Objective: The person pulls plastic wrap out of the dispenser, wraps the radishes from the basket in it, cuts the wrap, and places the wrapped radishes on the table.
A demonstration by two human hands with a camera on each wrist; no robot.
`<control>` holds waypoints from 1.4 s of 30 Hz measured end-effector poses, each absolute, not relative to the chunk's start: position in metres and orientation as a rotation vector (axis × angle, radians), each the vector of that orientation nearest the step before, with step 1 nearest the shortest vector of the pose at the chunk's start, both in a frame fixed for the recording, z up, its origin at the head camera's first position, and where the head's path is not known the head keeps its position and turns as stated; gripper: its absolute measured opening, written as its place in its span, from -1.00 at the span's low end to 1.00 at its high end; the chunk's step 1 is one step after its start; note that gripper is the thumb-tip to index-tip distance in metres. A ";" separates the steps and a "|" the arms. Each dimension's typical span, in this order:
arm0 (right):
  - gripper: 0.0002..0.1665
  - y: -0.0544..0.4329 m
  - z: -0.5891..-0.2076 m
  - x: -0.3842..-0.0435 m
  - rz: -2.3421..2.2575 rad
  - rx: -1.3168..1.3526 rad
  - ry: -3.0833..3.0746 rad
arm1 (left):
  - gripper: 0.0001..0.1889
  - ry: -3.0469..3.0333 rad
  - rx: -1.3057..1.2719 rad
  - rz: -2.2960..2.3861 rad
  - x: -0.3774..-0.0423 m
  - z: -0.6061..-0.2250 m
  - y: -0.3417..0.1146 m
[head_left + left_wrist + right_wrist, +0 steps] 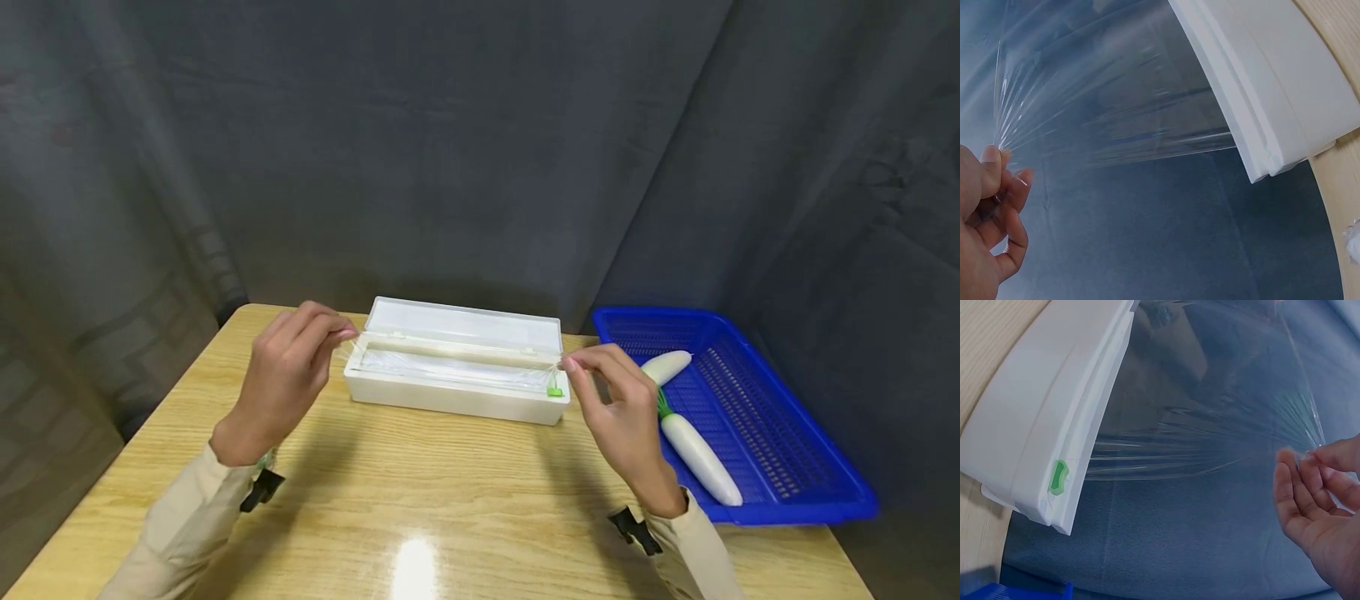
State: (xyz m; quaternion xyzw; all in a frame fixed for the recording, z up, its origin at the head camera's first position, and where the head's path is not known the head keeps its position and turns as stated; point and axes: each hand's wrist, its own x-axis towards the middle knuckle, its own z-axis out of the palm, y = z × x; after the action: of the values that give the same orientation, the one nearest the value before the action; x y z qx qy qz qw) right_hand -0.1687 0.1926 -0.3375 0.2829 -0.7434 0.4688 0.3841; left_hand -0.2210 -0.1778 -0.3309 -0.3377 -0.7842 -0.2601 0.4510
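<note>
A white cling film dispenser (450, 402) stands on the wooden table with its lid (465, 323) tipped back. Clear cling film (1122, 100) stretches out of it, gathered into pleats at both corners. My left hand (288, 375) pinches one corner between thumb and fingertips, above the box's left end. The other corner is pinched by my right hand (618, 408), just past the right end. A green slide cutter (1058, 477) sits at the right end of the dispenser's edge. In both wrist views the film is taut and see-through.
A blue plastic basket (832, 471) lies at the right side of the table, close to my right hand. Inside it are a white radish with a green top (701, 460) and another white radish (667, 367), partly hidden. Dark curtain (450, 150) hangs behind the table.
</note>
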 end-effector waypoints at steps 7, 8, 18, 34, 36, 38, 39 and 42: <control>-0.78 0.193 -0.335 -0.167 1.186 0.714 -1.866 | -0.86 -1.905 -0.850 -0.619 -0.219 -0.326 -0.177; -0.77 0.193 -0.335 -0.167 1.187 0.716 -1.862 | -0.79 -1.898 -0.853 -0.613 -0.219 -0.325 -0.177; -0.95 0.195 -0.334 -0.166 1.109 0.739 -1.800 | -0.65 -1.850 -0.867 -0.580 -0.215 -0.318 -0.177; -0.87 0.195 -0.327 -0.163 1.129 0.741 -1.726 | -0.64 -1.791 -0.848 -0.554 -0.211 -0.308 -0.175; -0.81 0.195 -0.327 -0.162 1.127 0.740 -1.720 | -0.63 -1.776 -0.845 -0.566 -0.211 -0.307 -0.174; -0.78 0.195 -0.326 -0.162 1.125 0.740 -1.713 | -0.64 -1.755 -0.842 -0.590 -0.210 -0.306 -0.173; -0.78 0.195 -0.326 -0.162 1.126 0.742 -1.710 | -0.64 -1.746 -0.840 -0.598 -0.210 -0.305 -0.173; -0.78 0.195 -0.324 -0.161 1.122 0.747 -1.702 | -0.62 -1.723 -0.836 -0.617 -0.209 -0.304 -0.172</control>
State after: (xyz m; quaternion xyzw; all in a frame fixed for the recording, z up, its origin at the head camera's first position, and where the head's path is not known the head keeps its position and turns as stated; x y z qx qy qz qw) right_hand -0.1609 0.1948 -0.3239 0.3044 -0.6933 0.4573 0.4665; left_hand -0.2090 -0.1717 -0.3036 -0.3512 -0.7233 -0.2591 0.5351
